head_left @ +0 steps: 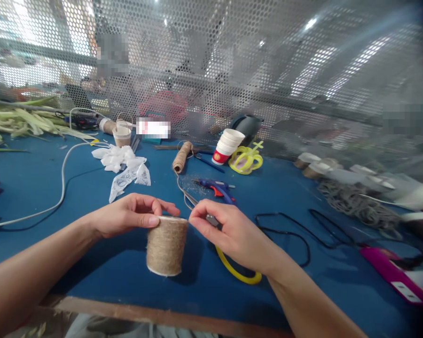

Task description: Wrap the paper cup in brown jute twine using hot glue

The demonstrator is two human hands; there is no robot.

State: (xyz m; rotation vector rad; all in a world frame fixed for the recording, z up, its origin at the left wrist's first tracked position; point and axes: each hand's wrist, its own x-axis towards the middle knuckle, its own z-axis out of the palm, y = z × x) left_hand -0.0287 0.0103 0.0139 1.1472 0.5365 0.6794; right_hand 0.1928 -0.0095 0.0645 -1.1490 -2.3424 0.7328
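Observation:
A cup wrapped in brown twine (167, 246) hangs slightly tilted above the blue table. My left hand (136, 218) grips its rim, with the thumb outside and the fingers over the opening. At the right side of the rim, my right hand (229, 230) has thumb and forefinger pinched together; what lies between them is hidden. Scissors with a yellow handle (238, 272) lie under and behind my right hand, which partly covers them. From a roll of twine (182, 157) farther back, a loose strand runs toward my right hand.
Behind the hands lie a blue glue gun (216, 187), stacked paper cups (227, 146), a yellow crown-shaped piece (246, 159) and crumpled white material (121, 162). A white cable (62, 188) crosses the left side. At right are black cable and a magenta power strip (395, 272). Perforated metal stands behind.

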